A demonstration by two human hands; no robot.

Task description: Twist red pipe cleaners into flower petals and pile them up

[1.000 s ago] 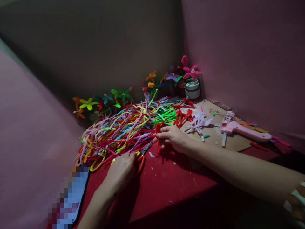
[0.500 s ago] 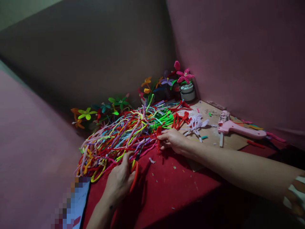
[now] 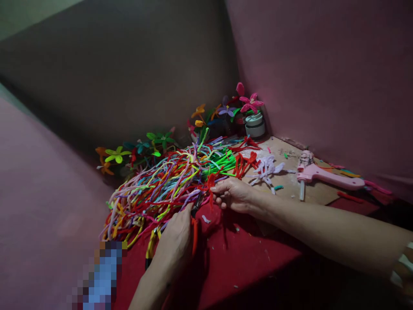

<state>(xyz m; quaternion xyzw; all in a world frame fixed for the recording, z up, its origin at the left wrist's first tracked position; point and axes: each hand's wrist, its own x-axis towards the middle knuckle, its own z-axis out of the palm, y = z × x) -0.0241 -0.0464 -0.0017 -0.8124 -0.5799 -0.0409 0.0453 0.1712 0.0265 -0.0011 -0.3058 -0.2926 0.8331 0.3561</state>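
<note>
My left hand (image 3: pixel 176 237) is closed around a hand tool with red handles (image 3: pixel 194 237), which looks like pliers. Its dark jaws (image 3: pixel 197 203) point up toward the red pipe-cleaner piece (image 3: pixel 211 183). That fuzzy red piece is pinched between the thumb and fingers of my right hand (image 3: pixel 232 194), at the front of the heap. Whether the jaws touch it I cannot tell. Close behind both hands lies a large heap of multicoloured pipe cleaners (image 3: pixel 161 183). A yellow-and-black handle (image 3: pixel 150 246) shows beside my left wrist.
A pink glue gun (image 3: pixel 332 175) rests on a brown board (image 3: pixel 290 148) at the right. White (image 3: pixel 267 170) and red (image 3: pixel 247 163) pipe-cleaner bunches lie near it. Pipe-cleaner flowers (image 3: pixel 251 103) and a grey-white jar (image 3: pixel 254 125) stand by the wall. Scraps dot the red cloth (image 3: pixel 245 258).
My left hand has moved right and slightly up, bringing the tool's jaws close to the red piece. My right hand has shifted slightly left, still pinching it. The yellow-and-black handle has come into view.
</note>
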